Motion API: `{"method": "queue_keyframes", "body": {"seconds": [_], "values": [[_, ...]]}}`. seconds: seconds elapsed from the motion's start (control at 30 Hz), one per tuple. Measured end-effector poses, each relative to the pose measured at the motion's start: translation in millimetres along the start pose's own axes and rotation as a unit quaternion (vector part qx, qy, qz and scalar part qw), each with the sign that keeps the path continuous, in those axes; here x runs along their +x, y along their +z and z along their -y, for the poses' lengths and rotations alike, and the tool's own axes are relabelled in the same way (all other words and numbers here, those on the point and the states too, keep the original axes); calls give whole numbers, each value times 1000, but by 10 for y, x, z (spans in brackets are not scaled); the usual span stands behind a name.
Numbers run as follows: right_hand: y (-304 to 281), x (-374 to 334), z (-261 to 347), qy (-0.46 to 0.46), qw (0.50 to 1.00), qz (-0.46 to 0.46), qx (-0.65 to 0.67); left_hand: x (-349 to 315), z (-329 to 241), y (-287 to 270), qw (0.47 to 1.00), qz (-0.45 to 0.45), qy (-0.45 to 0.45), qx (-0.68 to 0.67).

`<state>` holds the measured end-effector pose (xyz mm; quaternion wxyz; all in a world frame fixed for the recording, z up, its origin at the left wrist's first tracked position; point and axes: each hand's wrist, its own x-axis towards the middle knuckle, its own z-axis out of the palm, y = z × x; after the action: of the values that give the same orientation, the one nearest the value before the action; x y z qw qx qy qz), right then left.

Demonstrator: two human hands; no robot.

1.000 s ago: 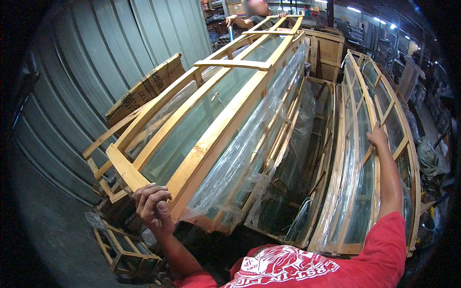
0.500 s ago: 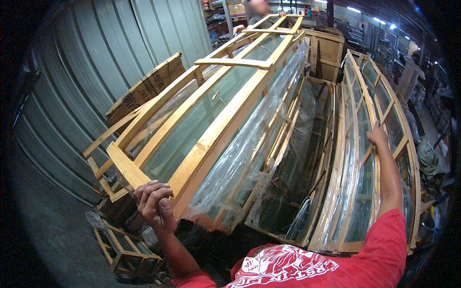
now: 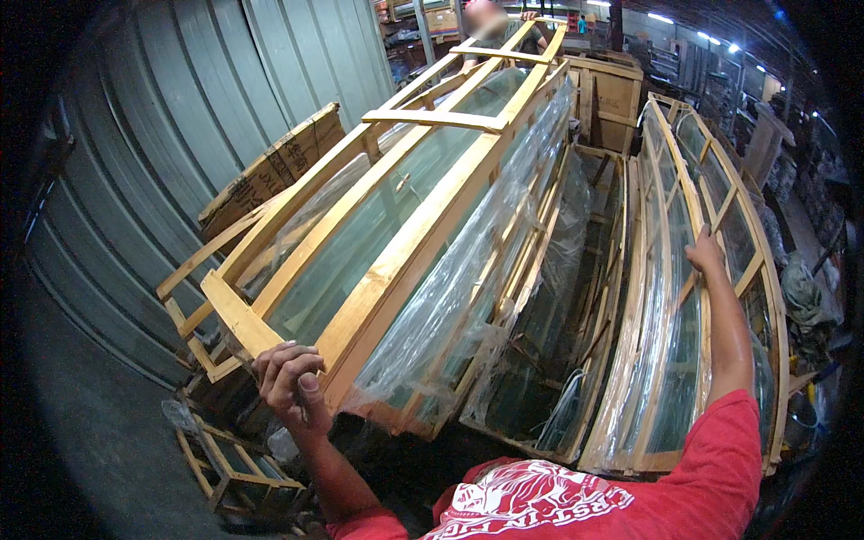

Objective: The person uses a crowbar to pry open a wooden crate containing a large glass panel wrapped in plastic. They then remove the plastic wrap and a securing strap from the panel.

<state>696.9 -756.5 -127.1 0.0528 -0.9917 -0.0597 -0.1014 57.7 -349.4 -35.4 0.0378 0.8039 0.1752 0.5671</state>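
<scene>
My left hand (image 3: 292,382) has its fingers curled over the near corner of a long wooden crate (image 3: 382,274). Yellow slats form this crate, and sheets of greenish glass (image 3: 351,236) show between them. Clear plastic film (image 3: 450,310) hangs along its right side. Over on the right, my right arm stretches forward, and my right hand (image 3: 706,252) is closed around a slat of a second long crate (image 3: 691,207), also holding glass under shiny film. Another person (image 3: 490,31) stands at the far end of the left crate, one hand at its top edge.
A dark open crate (image 3: 576,360) with thin wooden pieces lies between the two crates. A cardboard-like panel (image 3: 274,166) leans by the corrugated metal wall (image 3: 198,99). A small wooden frame (image 3: 236,468) rests on the floor at lower left. Behind stands a wooden box (image 3: 612,99).
The far end of the left crate's frame sits slightly higher, and the other person's hands and body have shifted there. My own hands have stayed nearly where they were.
</scene>
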Motion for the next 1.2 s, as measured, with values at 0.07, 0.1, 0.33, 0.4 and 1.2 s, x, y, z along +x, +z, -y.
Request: {"method": "queue_keyframes", "body": {"seconds": [0.07, 0.1, 0.33, 0.4, 1.2], "values": [[20, 24, -11, -6, 1000, -8, 11, 1, -2, 1, 1000, -2, -1, -2], [33, 30, -19, -7, 1000, -9, 13, -1, -5, -3, 1000, 0, -5, -2], [71, 57, -48, -11, 1000, -10, 12, -7, 3, -4, 1000, 5, -1, 12], [65, 56, -36, 8, 1000, 3, 10, -11, 7, 0, 1000, 0, 0, 18], [-517, 167, 596, -31, 997, -56, -36, 64, -83, -100, 998, 62, 5, 12]]}}
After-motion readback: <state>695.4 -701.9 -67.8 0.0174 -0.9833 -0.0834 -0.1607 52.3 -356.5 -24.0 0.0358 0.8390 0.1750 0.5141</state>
